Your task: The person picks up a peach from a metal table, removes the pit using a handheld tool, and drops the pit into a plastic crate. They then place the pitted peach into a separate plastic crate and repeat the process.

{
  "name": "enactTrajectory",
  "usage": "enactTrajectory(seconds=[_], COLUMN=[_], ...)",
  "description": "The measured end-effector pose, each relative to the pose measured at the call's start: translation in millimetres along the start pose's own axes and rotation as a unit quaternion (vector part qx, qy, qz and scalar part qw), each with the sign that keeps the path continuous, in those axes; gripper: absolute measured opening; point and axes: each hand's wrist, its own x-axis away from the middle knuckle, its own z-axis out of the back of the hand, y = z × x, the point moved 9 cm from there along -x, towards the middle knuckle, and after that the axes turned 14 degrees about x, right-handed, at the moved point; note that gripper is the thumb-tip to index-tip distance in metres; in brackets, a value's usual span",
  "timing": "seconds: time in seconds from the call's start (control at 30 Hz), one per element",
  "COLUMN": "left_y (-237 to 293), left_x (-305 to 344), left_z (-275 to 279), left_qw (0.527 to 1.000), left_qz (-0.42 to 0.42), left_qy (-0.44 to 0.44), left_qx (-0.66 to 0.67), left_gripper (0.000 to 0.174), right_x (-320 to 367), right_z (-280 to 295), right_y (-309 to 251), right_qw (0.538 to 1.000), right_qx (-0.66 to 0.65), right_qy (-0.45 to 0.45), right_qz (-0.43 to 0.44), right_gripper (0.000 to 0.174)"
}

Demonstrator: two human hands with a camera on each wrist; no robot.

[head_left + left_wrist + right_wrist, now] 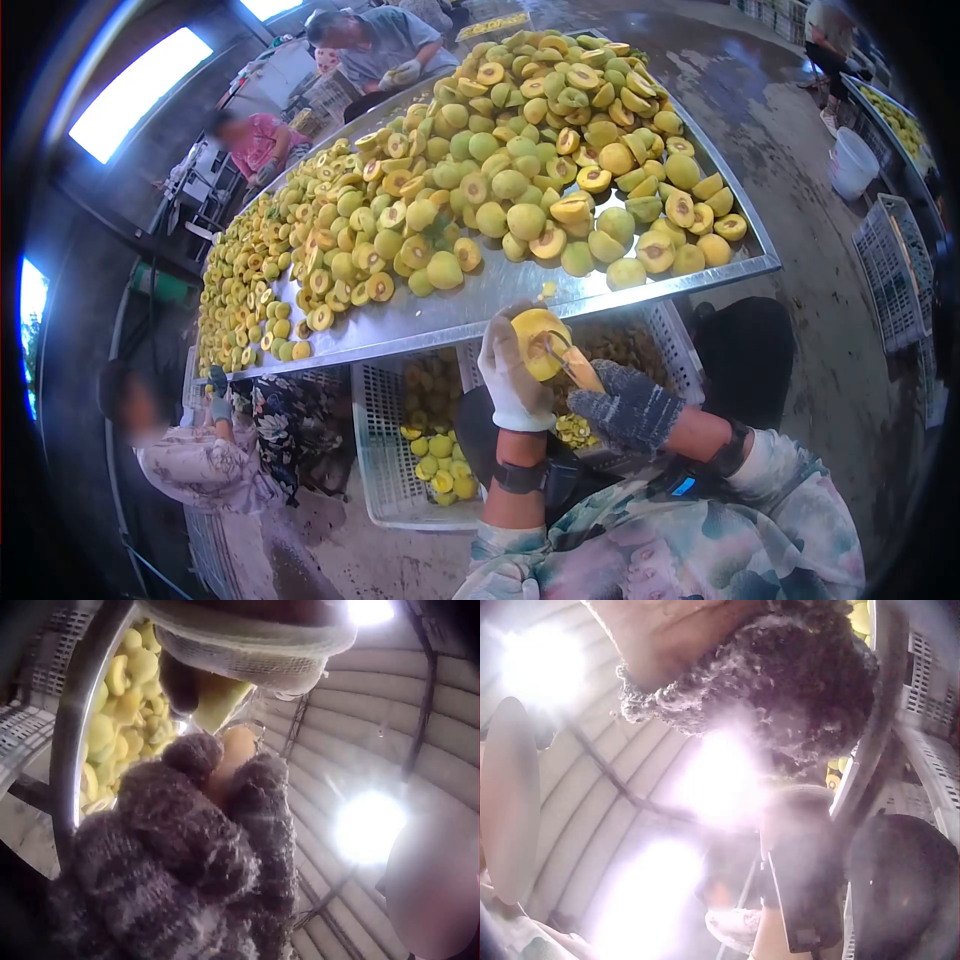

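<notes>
My left hand [513, 372], in a white glove, holds a yellow peach half [532, 332] just off the near edge of the metal table [500, 308]. My right hand [632, 408], in a dark grey knitted glove, grips the wooden handle [584, 370] of a pitting tool. Its thin metal loop sits at the cut face of the peach half. From the left wrist, the grey-gloved fingers [187, 817] wrap the handle below the peach half [221, 701]. The right wrist view is washed out by glare and hides the tool.
Many peach halves [480, 190] are heaped on the table. Below stand plastic crates, one [385, 505] holding yellow-green fruit [440, 465], another [680, 345] under my hands. Other people [205, 455] work along the table's left side. A white bucket [853, 160] and grey crates [890, 270] stand right.
</notes>
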Motion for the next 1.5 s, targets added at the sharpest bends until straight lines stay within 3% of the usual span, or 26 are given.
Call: enactTrajectory(seconds=[0.1,0.17,0.3,0.33,0.43,0.5,0.57,0.6,0.63,0.67,0.7,0.77,0.8,0.87,0.9,0.97,1.07,1.13,1.2,1.27,1.33,1.37,1.4,1.43,1.47,1.5], left_y=[7,14,16,16,14,-3,-3,-3,4,5,2,-13,-14,-20,-40,-35,0,22,47,67,78,99,117,132,141,141], left_x=[9,16,26,28,30,30,31,31,34,35,35,32,33,39,37,27,16,12,13,10,1,-2,-7,-15,-25,-42], left_z=[-5,-9,-10,-9,-9,-25,-23,-23,-25,-26,-28,-25,-28,-35,-19,-6,10,44,66,98,146,146,137,139,135,133], left_qw=[0.999,0.996,0.977,0.977,0.994,0.989,0.99,0.986,0.986,0.986,0.987,0.987,0.987,0.991,0.986,0.995,0.984,0.979,0.98,0.967,0.897,0.76,0.575,0.515,0.523,0.576], left_qz=[-0.03,-0.051,-0.133,-0.131,-0.06,0.122,0.099,0.075,0.013,0.015,0.037,0.092,0.094,0.108,0.13,0.096,-0.073,-0.076,-0.067,-0.048,0.048,0.027,0.006,-0.035,-0.064,-0.073], left_qy=[-0.008,0.007,0.02,0.02,0.019,-0.079,-0.073,-0.07,-0.047,-0.046,-0.055,-0.083,-0.078,-0.035,-0.016,-0.022,0.048,0.115,0.112,0.129,0.106,0.129,0.144,0.19,0.214,0.204], left_qx=[-0.031,-0.069,-0.166,-0.166,-0.086,-0.015,-0.072,-0.129,-0.157,-0.159,-0.147,-0.105,-0.107,0.064,0.101,0.01,-0.156,-0.149,-0.152,-0.214,-0.427,-0.636,-0.805,-0.835,-0.823,-0.789], left_gripper=[0.053,0.052,0.048,0.048,0.041,0.034,0.033,0.032,0.033,0.033,0.034,0.035,0.035,0.04,0.047,0.049,0.044,0.041,0.028,0.028,0.033,0.041,0.051,0.066,0.066,0.068], right_x=[4,6,3,5,12,21,27,28,33,39,40,50,51,50,50,44,33,25,13,12,9,11,11,8,6,8], right_z=[-2,-2,-10,-14,-14,-11,-21,-22,-29,-36,-37,-53,-57,-66,-68,-55,-37,-28,-20,-18,-18,-13,-8,-8,-9,-11], right_y=[4,4,22,18,5,-6,24,28,39,46,51,50,55,46,41,53,50,75,167,214,218,209,205,209,205,198], right_qw=[0.999,0.99,0.975,0.962,0.953,0.96,0.983,0.983,0.959,0.912,0.91,0.774,0.771,0.693,0.692,0.797,0.813,0.852,0.939,0.926,0.91,0.915,0.918,0.926,0.928,0.921], right_qx=[0.043,0.094,0.181,0.22,0.239,0.219,-0.043,-0.044,-0.189,-0.331,-0.334,-0.547,-0.549,-0.636,-0.635,-0.542,-0.531,-0.477,-0.167,-0.221,-0.269,-0.247,-0.225,-0.201,-0.2,-0.227], right_qy=[0.004,0.064,0.093,0.082,0.02,-0.035,-0.154,-0.155,-0.169,-0.179,-0.18,-0.239,-0.243,-0.29,-0.295,-0.163,-0.217,-0.158,-0.093,-0.061,-0.04,-0.03,-0.018,-0.013,-0.013,-0.013], right_qz=[-0.009,0.082,0.085,0.141,0.185,0.173,-0.087,-0.087,-0.128,-0.165,-0.165,-0.21,-0.213,-0.175,-0.177,-0.211,-0.102,-0.147,-0.287,-0.3,-0.312,-0.319,-0.326,-0.319,-0.313,-0.316], right_gripper=[0.028,0.028,0.028,0.027,0.025,0.024,0.021,0.021,0.02,0.02,0.02,0.019,0.019,0.023,0.023,0.027,0.027,0.026,0.025,0.025,0.026,0.019,0.014,0.014,0.014,0.014])
